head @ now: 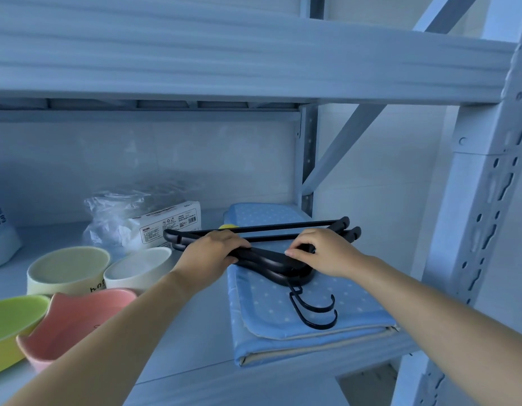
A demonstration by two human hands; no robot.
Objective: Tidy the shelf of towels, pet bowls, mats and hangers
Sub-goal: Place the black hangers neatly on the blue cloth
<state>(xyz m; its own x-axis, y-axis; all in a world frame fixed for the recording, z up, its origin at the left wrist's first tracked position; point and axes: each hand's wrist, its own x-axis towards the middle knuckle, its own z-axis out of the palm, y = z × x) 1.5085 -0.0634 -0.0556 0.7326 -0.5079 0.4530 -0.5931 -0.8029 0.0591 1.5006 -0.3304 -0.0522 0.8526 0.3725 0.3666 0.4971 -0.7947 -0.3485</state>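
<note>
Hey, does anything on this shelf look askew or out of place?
The two hangers on the mat are not squared up: their bars and hooks sit offset. A crumpled bag lies loose behind the bowls.

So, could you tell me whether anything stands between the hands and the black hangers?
Nothing visible does. The left hand and the right hand both grip the black hangers, which lie stacked on the folded blue mat; the bowls sit off to the left, apart from them.

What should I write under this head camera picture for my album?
The left hand and right hand hold stacked black hangers on a folded blue mat on the shelf.
</note>
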